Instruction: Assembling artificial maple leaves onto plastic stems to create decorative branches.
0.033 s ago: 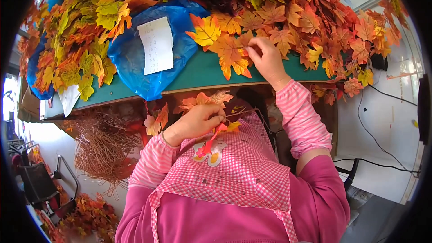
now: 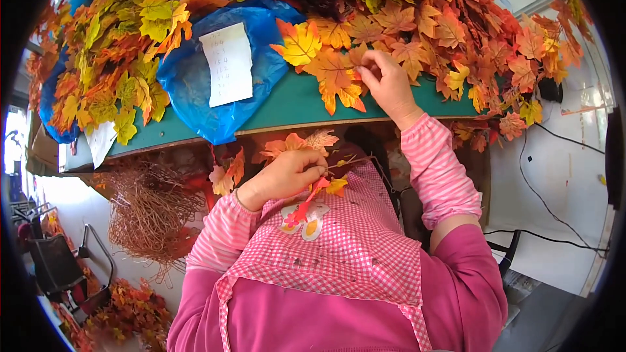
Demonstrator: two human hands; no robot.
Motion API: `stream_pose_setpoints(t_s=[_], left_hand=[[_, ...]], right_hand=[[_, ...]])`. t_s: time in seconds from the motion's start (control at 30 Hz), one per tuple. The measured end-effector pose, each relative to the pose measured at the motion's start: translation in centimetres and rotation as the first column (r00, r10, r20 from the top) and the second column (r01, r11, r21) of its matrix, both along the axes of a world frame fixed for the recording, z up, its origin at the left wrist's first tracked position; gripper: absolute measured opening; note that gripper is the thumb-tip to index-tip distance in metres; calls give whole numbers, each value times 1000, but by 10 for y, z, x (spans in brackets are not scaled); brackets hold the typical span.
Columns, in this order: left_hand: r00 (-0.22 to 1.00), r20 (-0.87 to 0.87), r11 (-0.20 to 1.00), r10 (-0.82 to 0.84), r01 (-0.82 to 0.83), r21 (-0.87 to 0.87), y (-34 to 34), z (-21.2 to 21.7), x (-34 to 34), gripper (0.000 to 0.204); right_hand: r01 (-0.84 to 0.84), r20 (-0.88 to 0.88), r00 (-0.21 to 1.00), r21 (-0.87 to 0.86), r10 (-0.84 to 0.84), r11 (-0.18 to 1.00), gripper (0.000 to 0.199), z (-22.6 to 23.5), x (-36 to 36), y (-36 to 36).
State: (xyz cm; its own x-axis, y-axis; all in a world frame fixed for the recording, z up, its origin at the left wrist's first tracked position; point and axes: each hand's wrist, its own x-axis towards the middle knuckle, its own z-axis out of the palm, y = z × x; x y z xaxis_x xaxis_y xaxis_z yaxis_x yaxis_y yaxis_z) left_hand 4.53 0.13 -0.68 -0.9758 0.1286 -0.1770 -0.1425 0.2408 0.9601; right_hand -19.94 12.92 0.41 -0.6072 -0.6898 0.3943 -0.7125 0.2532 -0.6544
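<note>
My left hand [image 2: 283, 177] is closed over my lap, gripping thin brown stems of an artificial maple leaf spray. Orange-pink leaves [image 2: 293, 145] stick out above its knuckles, and a red leaf piece [image 2: 308, 203] and a small yellow leaf [image 2: 336, 186] hang below the fingers. At the table's front edge, my right hand [image 2: 389, 90] has thumb and forefinger pinched at the edge of an orange artificial maple leaf [image 2: 332, 70]. That leaf lies at the front of the heap, beside a yellow-orange leaf [image 2: 300, 44]. What exactly sits between the right fingertips is too small to make out.
Heaps of artificial autumn leaves [image 2: 450, 26] cover the green table [image 2: 274, 114]. A blue plastic bag [image 2: 179, 91] bears a handwritten paper slip [image 2: 227, 65]. Below the left edge hangs a bundle of brown stems [image 2: 153, 212]. A black chair [image 2: 59, 267] and cables [image 2: 548, 238] flank me.
Both hands keep nearly the same place and grip. The small yellow leaf below my left hand shows slightly more; the stems by it have shifted a little.
</note>
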Motion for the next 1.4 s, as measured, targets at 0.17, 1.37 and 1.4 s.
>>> stream_pose_setpoints(t_s=[0.17,1.37,1.4], left_hand=[[1000,2,1000,-8,8,13,-1,-3,0,14],[784,-431,846,447,-527,-81,33,-5,-36,11],[763,-462,839,452,-540,-72,33,-8,-37,11]], right_hand=[[-145,-123,981,53,151,988,13,11,-8,-2],[-337,406,855,-34,321,941,10,51,114,35],[-323,392,874,32,286,946,11,43,116,35]])
